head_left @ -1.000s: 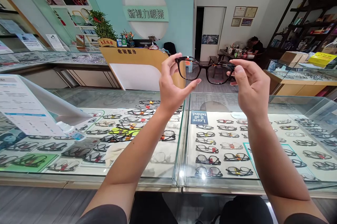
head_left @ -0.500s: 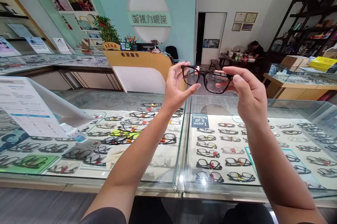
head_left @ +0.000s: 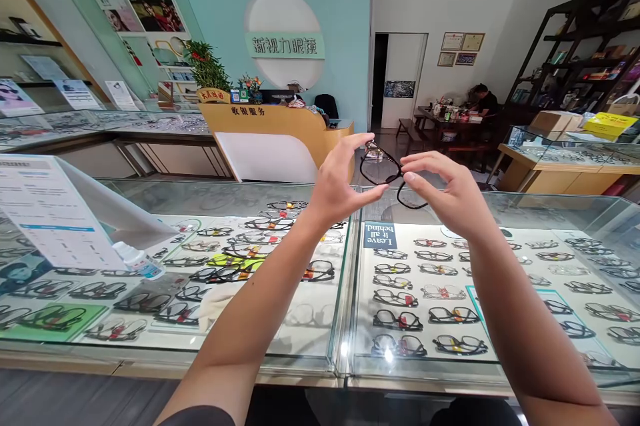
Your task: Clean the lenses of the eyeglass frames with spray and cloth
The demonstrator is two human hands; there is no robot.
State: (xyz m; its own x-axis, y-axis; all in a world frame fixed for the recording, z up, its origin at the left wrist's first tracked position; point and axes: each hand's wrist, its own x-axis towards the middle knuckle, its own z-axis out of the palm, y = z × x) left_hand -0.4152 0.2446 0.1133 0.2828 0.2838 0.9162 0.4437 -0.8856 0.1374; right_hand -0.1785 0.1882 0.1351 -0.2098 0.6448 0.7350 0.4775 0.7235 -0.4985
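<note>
Black glasses (head_left: pixel 382 167) tilt between left hand (head_left: pixel 336 181) and right hand (head_left: pixel 449 194) — both pinching them.

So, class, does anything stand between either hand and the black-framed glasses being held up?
Nothing visible does: the left hand is at one side of the black-framed glasses, and the right hand meets them near the middle. The glass counter shows lower in the view, not in between.

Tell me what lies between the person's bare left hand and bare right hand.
Black-framed, clear-lensed eyeglasses. In the head view, they reach from the left hand to the right hand, which partly covers one side.
</note>
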